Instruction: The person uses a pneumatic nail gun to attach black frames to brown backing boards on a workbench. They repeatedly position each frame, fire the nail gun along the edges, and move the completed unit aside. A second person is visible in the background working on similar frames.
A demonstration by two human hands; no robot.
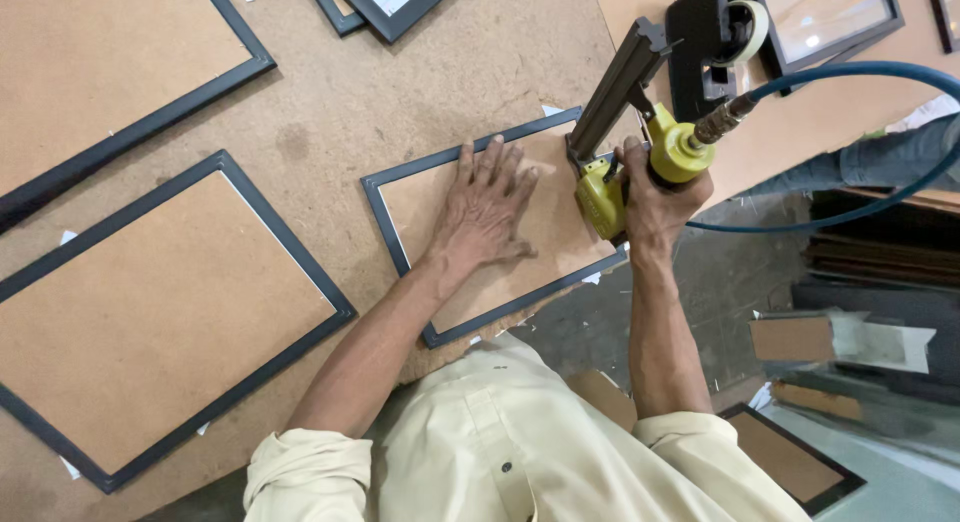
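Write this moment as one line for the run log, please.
left hand: flat on backing board | right hand: grips yellow staple gun, nose at black frame edge | blue hose attached

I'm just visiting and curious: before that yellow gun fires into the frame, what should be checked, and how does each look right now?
1. Left hand flat on the backing board: ok.
2. Left fingers apart from the gun's nose: ok.
3. Right hand grips the stapler: ok.
4. Nose at the frame edge: cannot tell, partly hidden.
5. Hose joined to the stapler: ok.
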